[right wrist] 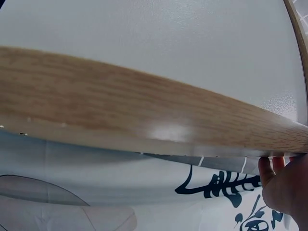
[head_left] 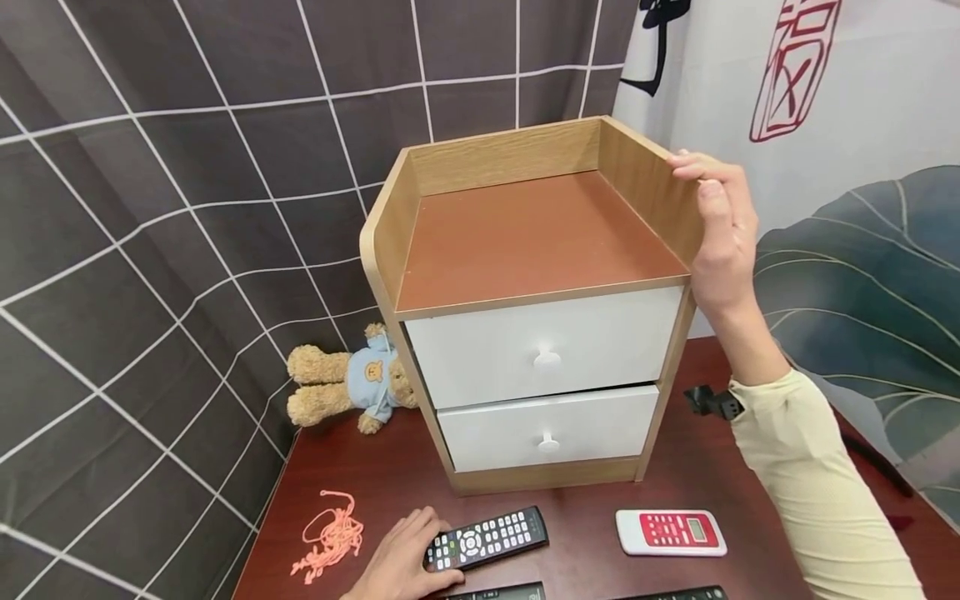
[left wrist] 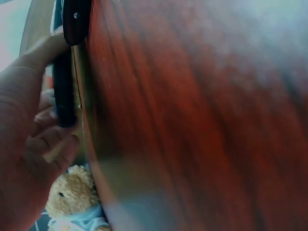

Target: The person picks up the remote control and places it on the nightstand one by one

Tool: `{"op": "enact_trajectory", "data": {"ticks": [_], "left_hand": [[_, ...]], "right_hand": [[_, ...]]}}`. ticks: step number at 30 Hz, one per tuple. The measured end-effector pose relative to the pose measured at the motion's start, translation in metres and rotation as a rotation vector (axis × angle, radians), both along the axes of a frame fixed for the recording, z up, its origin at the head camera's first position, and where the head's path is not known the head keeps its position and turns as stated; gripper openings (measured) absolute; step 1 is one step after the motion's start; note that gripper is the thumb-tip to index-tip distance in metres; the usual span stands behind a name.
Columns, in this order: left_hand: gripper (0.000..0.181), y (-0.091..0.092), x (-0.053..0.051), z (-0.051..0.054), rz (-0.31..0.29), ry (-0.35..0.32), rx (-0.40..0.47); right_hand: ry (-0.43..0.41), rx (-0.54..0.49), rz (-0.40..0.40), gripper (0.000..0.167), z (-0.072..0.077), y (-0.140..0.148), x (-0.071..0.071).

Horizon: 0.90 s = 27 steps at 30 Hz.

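In the head view my left hand (head_left: 408, 558) holds the left end of a black remote control (head_left: 487, 537), thumb on the near side and fingers on the far side. The remote control (left wrist: 63, 91) shows edge-on between thumb and fingers in the left wrist view. My right hand (head_left: 723, 225) rests against the right side panel of a small wooden cabinet (head_left: 543, 479), fingertips at its top edge. Two white drawers, an upper drawer (head_left: 480, 350) and a lower drawer (head_left: 495, 437), appear pushed in, each with a round knob.
A teddy bear (head_left: 371, 375) lies left of the cabinet, tangled pink cord (head_left: 337, 537) nearer the front. On the dark red table (head_left: 577, 512) are a white-and-red remote (head_left: 671, 533) and, at the bottom edge, two more black remotes, partly cut off. Grey checked curtain (head_left: 225, 167) hangs behind.
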<state>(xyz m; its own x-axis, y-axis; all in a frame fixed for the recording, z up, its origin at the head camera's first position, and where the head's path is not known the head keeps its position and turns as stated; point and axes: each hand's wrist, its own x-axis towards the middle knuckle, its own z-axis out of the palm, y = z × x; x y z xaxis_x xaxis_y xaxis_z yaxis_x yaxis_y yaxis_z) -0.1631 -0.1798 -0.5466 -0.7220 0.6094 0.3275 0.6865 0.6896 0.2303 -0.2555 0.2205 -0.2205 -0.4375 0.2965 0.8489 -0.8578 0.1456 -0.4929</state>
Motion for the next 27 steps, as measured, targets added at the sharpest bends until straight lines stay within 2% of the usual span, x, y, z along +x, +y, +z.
{"op": "enact_trajectory", "data": {"ticks": [3,6,8,11,15,19,22,25,27], "left_hand": [[0.047,0.002,0.002,0.003,-0.029,0.1,0.041],[0.045,0.003,0.004,0.008,-0.058,0.122,0.081],[0.043,0.002,0.006,0.011,-0.079,0.101,0.095],[0.041,0.0,0.011,0.016,-0.099,0.03,0.096],[0.039,0.001,0.017,0.03,-0.11,-0.071,0.098],[0.029,0.011,0.02,0.053,-0.131,-0.183,0.134],[0.021,0.02,0.024,0.077,-0.184,-0.306,0.203],[0.018,0.03,0.03,0.106,-0.271,-0.377,0.286],[0.019,0.035,0.032,0.13,-0.322,-0.372,0.318]], "right_hand": [[-0.002,-0.004,0.005,0.033,0.0,0.0,0.001],[0.005,-0.01,0.008,0.032,0.001,0.001,0.001],[0.011,-0.012,0.008,0.033,0.001,0.0,0.0],[0.014,-0.01,0.009,0.033,0.001,0.0,-0.001],[0.006,-0.003,0.005,0.033,0.002,0.002,-0.002],[0.003,-0.009,0.007,0.032,0.003,0.005,-0.003],[0.003,-0.01,0.003,0.032,0.004,0.004,-0.002],[0.004,-0.004,-0.005,0.032,0.003,0.002,-0.001],[0.002,-0.001,-0.002,0.032,0.002,0.0,-0.001]]}}
